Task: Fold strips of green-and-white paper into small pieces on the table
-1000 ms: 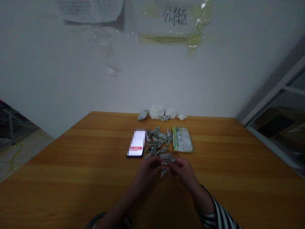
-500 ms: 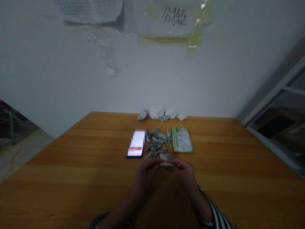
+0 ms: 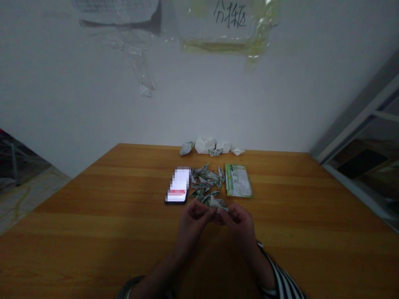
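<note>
My left hand (image 3: 193, 220) and my right hand (image 3: 237, 221) meet above the wooden table (image 3: 124, 207), close to its near side. Their fingertips pinch a small folded paper piece (image 3: 222, 210) with a grey-green print, partly hidden by my fingers. Just beyond my hands lies a loose heap of similar pointed folded paper pieces (image 3: 206, 182). Its nearest pieces almost reach my fingers. A smartphone (image 3: 177, 185) with a lit, blurred screen lies left of the heap. A green printed paper sheet (image 3: 238, 181) lies to its right.
Along the far table edge, against the wall, sit several larger white and green folded paper shapes (image 3: 205, 145). A clear plastic sleeve with a handwritten label (image 3: 229, 20) is taped to the wall (image 3: 218, 104). A window frame (image 3: 358, 120) stands at right.
The pointed paper tip hanging below my hands earlier is no longer visible. My hands have drawn closer around the piece, and the view has shifted slightly.
</note>
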A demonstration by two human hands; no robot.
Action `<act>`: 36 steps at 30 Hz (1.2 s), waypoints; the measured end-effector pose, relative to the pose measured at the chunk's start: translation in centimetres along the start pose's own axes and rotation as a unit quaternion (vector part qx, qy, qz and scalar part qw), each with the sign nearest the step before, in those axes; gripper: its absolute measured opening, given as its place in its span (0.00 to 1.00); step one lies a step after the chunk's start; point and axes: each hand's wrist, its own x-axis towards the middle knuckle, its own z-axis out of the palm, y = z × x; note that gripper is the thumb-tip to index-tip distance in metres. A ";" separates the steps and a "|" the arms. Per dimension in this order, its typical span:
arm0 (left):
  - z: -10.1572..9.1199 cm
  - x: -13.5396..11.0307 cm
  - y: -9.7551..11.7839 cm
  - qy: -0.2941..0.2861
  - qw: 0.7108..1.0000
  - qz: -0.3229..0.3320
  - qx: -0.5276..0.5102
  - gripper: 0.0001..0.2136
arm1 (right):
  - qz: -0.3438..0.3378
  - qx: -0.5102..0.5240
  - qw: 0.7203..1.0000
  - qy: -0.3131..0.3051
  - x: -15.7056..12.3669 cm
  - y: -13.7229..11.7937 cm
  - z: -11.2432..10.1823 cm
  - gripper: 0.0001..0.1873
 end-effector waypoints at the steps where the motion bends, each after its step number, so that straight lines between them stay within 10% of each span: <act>1: 0.0 0.1 -0.1 0.000 1.000 -0.001 -0.012 0.18 | 0.005 0.010 1.000 0.004 0.0 0.0 0.1 0.20; 13: -0.7 0.4 -0.9 -0.035 0.999 -0.003 -0.030 0.25 | -0.059 -0.113 0.991 -0.035 0.1 0.4 -0.7 0.15; 22: -0.4 0.3 -0.4 -0.079 0.994 0.029 0.075 0.15 | -0.296 -0.402 0.855 -0.138 0.3 1.1 -1.5 0.10; 29: -0.7 0.4 -0.7 -0.106 0.991 0.012 0.087 0.16 | -0.148 -0.223 0.959 -0.089 -0.2 0.9 -0.8 0.13; 36: -0.4 -0.1 -0.5 -0.237 0.966 0.025 0.100 0.16 | -0.024 -0.050 0.997 -0.058 0.8 1.4 -0.9 0.17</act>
